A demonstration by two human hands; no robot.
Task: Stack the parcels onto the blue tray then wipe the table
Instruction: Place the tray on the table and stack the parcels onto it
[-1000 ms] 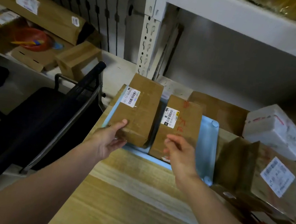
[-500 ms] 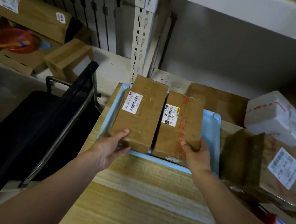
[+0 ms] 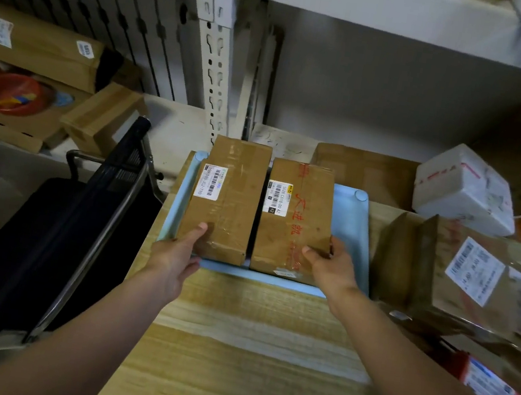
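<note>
Two brown cardboard parcels lie side by side on the blue tray (image 3: 353, 224) at the far end of the wooden table (image 3: 250, 348). The left parcel (image 3: 235, 200) carries a white barcode label, and my left hand (image 3: 181, 253) grips its near left corner, thumb on top. The right parcel (image 3: 299, 223) has red writing and a barcode label. My right hand (image 3: 330, 265) holds its near right corner, thumb on top and fingers down the side.
More parcels crowd the table's right side: a taped brown one (image 3: 463, 278), a white wrapped one (image 3: 463, 190), a red-edged one (image 3: 500, 392). A black chair (image 3: 54, 234) stands left of the table. Shelving with boxes (image 3: 38, 45) runs behind.
My right hand went from hovering over the right parcel to holding its near right corner. Both parcels now lie flat and squared up on the tray. My left hand kept its hold.
</note>
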